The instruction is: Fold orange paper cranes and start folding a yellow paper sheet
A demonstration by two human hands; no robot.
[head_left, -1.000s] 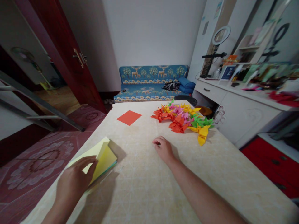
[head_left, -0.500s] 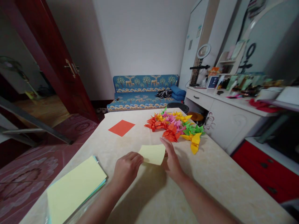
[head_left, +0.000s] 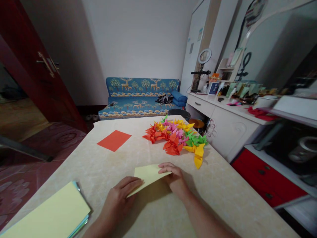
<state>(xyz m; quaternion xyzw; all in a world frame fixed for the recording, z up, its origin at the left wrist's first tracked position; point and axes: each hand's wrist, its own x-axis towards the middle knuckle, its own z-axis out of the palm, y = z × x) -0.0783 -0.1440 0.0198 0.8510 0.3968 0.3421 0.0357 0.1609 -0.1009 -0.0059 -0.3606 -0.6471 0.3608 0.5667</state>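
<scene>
A pale yellow sheet of paper (head_left: 148,176) is held between my two hands, tilted just above the table. My left hand (head_left: 121,195) pinches its near left part, thumb hidden beneath. At the right end my right hand (head_left: 174,177) grips it, fingers on top and the thumb out of sight. Beyond the hands lies a flat red paper square (head_left: 114,140). To its right is a pile of folded paper cranes (head_left: 173,143) in red, pink, yellow, orange and green.
A stack of pale yellow and coloured paper (head_left: 49,215) lies at the table's near left. The cream-covered table (head_left: 104,168) stands before a blue patterned sofa (head_left: 138,102). On the right is a white dresser (head_left: 223,115) crowded with bottles.
The yellow paper has turned and tilted, its near left edge now lower. Both hands shifted slightly left and nearer, and my right fingers now lie over the paper. The view swung right.
</scene>
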